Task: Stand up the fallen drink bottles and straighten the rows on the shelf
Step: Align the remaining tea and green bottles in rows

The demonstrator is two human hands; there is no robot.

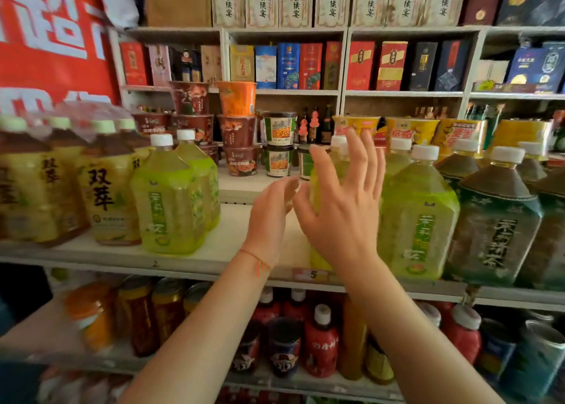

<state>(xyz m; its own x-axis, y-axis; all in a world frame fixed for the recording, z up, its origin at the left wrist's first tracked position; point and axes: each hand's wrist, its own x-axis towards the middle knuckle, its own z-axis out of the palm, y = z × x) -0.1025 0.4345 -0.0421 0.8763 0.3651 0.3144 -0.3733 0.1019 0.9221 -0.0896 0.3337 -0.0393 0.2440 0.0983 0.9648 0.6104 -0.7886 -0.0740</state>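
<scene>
Head view, the only one: both hands are raised in front of the middle shelf (pixel 189 258), in the gap between two groups of green tea bottles. The right hand (pixel 342 208) is spread wide, fingers apart and holding nothing, its palm just in front of a green bottle (pixel 318 174) that it largely hides. Whether the palm touches that bottle cannot be told. The left hand (pixel 272 214) sits just to the left, fingers loosely curled and also empty, its fingertips near the right hand's thumb.

The hidden bottle looks upright, with a white cap showing above the fingers, but its base is out of sight. To the right stands another green bottle (pixel 419 220), then dark tea bottles (pixel 495 226). To the left, past the bare gap, stands a pair of green bottles (pixel 171 195), and beyond them yellow tea bottles (pixel 104 186). No bottle in sight clearly lies on its side.

The likely trouble is a shove from an open palm. These bottles are tall and narrow at the top, so a push high up could tip the hidden one back toward the noodle cups (pixel 241 131) stacked on the far shelf, or sideways into its right neighbour. The bare gap on the left offers no support, so a bottle slid that way too quickly could topple. With neither hand closed on anything, nothing would catch it, and the shelf's near edge is close enough for a bottle to go over onto the red bottles (pixel 321 342) below.
</scene>
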